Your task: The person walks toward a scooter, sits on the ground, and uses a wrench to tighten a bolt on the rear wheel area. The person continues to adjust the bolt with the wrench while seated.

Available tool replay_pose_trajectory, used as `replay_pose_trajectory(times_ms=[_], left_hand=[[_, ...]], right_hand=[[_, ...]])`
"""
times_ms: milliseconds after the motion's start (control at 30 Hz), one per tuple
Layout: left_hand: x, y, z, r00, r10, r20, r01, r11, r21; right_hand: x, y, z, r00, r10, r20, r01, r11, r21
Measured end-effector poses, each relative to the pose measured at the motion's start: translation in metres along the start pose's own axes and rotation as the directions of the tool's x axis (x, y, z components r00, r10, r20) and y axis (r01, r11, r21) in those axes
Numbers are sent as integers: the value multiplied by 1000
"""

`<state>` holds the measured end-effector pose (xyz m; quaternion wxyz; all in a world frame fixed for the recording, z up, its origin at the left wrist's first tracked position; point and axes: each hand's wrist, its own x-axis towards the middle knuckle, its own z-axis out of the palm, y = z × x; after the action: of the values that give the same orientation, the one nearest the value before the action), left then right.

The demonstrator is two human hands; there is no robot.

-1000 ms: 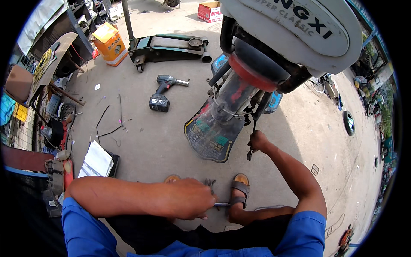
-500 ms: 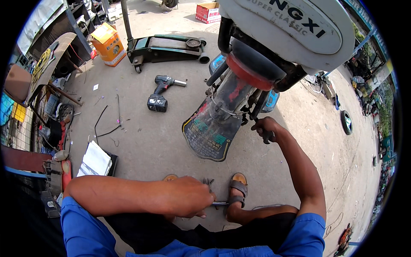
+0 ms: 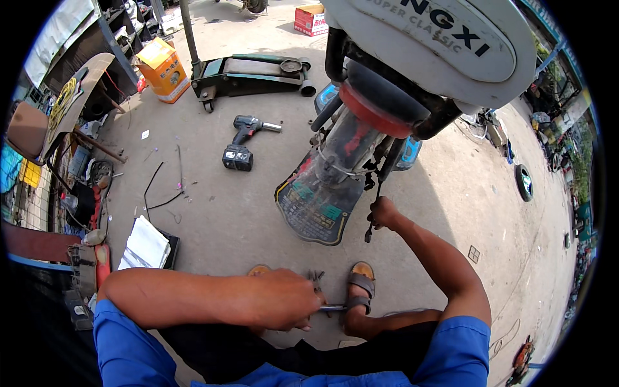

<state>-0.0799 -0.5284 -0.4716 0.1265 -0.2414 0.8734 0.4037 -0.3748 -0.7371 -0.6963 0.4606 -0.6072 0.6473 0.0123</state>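
Observation:
In front of me is the rear of a scooter or motorcycle, with a white tail box (image 3: 445, 51), a red tail light (image 3: 374, 109) and a dark mudguard (image 3: 316, 209). My right hand (image 3: 385, 213) is closed around a slim metal wrench (image 3: 369, 233), held upright below the frame right of the mudguard. Whether its upper end touches a bolt there is too small to tell. Low over my lap, my left hand (image 3: 284, 300) is closed on a shiny metal rod (image 3: 333, 307) that sticks out rightward toward my sandal. Most of the rod is hidden.
A cordless impact wrench (image 3: 242, 142) lies on the concrete ahead. Behind it stand a floor jack (image 3: 251, 77) and an orange carton (image 3: 162, 71). White papers (image 3: 145, 245) lie on a dark box at left. A small tire (image 3: 523, 183) lies far right.
My right hand has moved left and down with the wrench, which now points more straight down. My left hand has hardly moved.

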Motion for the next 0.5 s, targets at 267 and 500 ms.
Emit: replay_pose_trajectory(times_ms=[267, 500], left_hand=[[-3, 2, 0, 999, -43, 16, 43, 999, -8], [1, 4, -4, 1000, -16, -13, 16, 999, 30]], right_hand=[[-46, -45, -41, 999, -45, -14, 47, 984, 172], [-41, -54, -75, 993, 44, 109, -91, 876, 474]])
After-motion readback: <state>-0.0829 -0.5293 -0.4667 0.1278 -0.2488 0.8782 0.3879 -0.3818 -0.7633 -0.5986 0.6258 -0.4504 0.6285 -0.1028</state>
